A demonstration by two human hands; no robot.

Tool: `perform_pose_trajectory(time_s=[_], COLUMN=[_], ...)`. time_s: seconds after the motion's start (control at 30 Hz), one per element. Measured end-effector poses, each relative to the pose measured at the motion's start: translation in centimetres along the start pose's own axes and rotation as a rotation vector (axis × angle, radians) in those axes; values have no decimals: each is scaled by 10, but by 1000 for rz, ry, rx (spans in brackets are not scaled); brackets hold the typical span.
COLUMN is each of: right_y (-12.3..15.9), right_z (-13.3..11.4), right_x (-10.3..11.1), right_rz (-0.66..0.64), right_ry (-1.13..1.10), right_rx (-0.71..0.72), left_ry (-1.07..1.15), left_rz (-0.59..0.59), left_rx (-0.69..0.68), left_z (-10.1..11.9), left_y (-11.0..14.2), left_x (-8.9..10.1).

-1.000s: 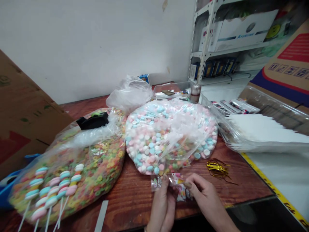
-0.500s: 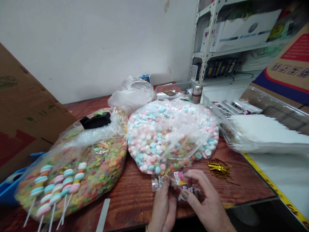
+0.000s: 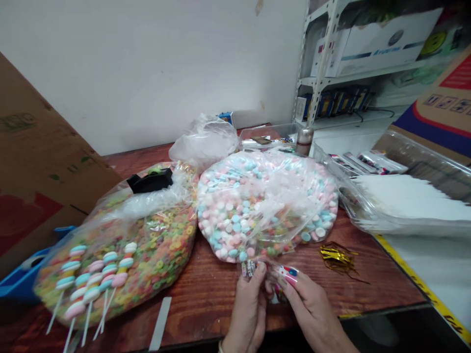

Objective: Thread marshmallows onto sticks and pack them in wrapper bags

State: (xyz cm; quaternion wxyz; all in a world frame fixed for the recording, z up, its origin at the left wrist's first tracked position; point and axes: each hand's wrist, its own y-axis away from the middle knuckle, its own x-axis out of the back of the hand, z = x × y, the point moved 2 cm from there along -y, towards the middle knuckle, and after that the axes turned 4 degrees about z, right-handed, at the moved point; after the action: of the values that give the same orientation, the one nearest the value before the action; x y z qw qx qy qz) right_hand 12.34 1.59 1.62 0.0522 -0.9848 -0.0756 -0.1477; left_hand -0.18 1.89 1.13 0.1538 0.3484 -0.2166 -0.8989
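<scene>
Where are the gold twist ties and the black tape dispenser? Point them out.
Gold twist ties [image 3: 337,258]: head view, middle of the tangled bunch.
Black tape dispenser [image 3: 150,182]: head view, middle of its black body.

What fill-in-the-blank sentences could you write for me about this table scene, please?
The left hand and right hand pinch a small packet made of clear ____.
The clear bag holds mostly pink, white and ____ candies.
The lollipops have white ____.

Missing words in order: plastic, blue, sticks.
</scene>
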Motion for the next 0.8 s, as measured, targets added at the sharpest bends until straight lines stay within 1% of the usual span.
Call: perform_pose_trajectory(time_s=[0.07, 0.23, 0.3, 0.43, 0.63, 0.73, 0.8], right_y=[0, -3, -4, -4, -5, -6, -6], right_z=[0, -8, -10, -14, -26, -30, -29], right_x=[-1, -6, -9, -12, -20, -28, -32], right_rz=[-21, -79, -93, -141, -162, -180, -187], right_ry=[7, -200, -211, -99, 115, 142, 135], right_rx=[8, -137, -140, -56, 156, 237, 237], left_ry=[30, 58, 40, 11, 164, 178, 166], left_rz=[4, 72, 71, 6, -17, -26, -37], left_rx=[27, 9, 13, 46, 50, 18, 1], left_z=[1, 4, 7, 10, 14, 19, 24], left_y=[0, 1, 2, 3, 7, 13, 17], left_x=[2, 6, 7, 14, 32, 38, 42])
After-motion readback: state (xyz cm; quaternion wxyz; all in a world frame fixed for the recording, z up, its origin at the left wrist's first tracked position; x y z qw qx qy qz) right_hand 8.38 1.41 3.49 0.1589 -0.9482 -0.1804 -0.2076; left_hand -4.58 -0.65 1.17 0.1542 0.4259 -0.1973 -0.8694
